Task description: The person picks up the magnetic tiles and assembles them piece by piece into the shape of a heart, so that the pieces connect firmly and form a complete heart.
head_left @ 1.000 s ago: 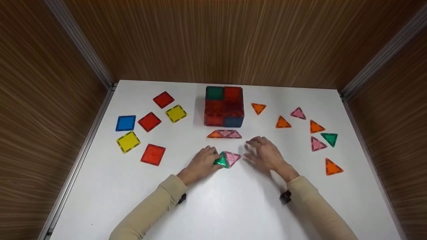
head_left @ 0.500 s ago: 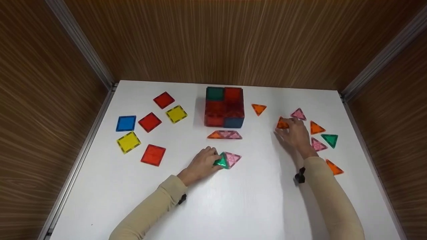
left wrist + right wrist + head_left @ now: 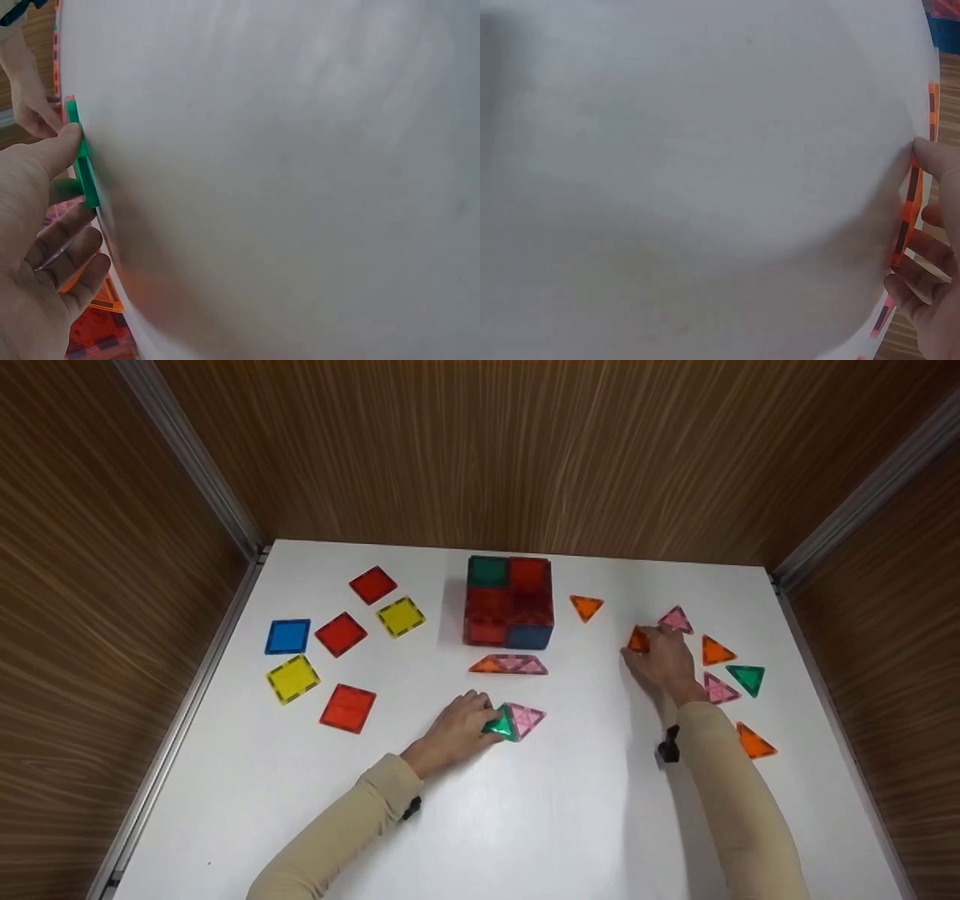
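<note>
In the head view my left hand [image 3: 456, 731] pinches a translucent green triangular magnetic tile [image 3: 501, 724] low over the white table. A pink triangular tile [image 3: 527, 719] adjoins its right edge. The left wrist view shows the thumb along the edge of the green tile [image 3: 86, 172]. Over on the right, my right hand [image 3: 666, 664] pinches an orange triangular tile [image 3: 638, 640], partly covered by the fingers. From the right wrist, the thumb sits at one corner of that orange tile [image 3: 910, 202], with the fingertips near its opposite end.
A box built of red, green and blue square tiles [image 3: 509, 604] stands at the back centre. Before it lies a strip of orange and pink triangles [image 3: 509, 664]. Loose square tiles [image 3: 348, 708] spread leftward; several triangles [image 3: 718, 651] lie to the right. Wood-grain walls [image 3: 480, 457] enclose the table.
My right hand has moved right and away from beside the pink tile to the orange triangle, which it now pinches. The left hand keeps its hold on the green tile.
</note>
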Demonstrator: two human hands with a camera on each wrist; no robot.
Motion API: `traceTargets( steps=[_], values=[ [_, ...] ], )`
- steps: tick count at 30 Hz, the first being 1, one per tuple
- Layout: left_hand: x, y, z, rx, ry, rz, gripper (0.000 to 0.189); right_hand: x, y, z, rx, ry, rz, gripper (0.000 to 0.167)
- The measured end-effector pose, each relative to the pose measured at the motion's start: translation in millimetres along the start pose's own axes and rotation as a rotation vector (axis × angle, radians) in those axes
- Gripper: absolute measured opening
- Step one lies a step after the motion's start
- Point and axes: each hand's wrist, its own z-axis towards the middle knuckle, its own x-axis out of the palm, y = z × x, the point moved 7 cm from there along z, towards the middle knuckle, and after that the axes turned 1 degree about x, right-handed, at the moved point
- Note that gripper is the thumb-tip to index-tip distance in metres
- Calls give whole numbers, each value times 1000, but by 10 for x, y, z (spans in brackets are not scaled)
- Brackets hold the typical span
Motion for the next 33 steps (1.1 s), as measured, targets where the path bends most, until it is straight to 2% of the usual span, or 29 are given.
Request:
traceTargets(
  steps=[3,6,13,20,26,33],
  values=[
    [-3,-2,10,0,4,-1,39,-12,37,-84,-23,-3,-22,67],
    [3,0,11,-3,8,12,39,13,144,-266,-65,-9,-10,66],
    [-3,-8,14,13,-13,36,38,169,592,-853,-224,-25,35,59],
    [-3,-16,13,15,-10,30,37,415,1004,-1308,-276,41,21,61],
    [-8,-15,9,31,-26,26,39,597,1264,-1495,-308,83,-2,61],
    [-29,-36,-8,61,-55,16,35,682,1469,-1554,-383,17,-8,58]
  ],
)
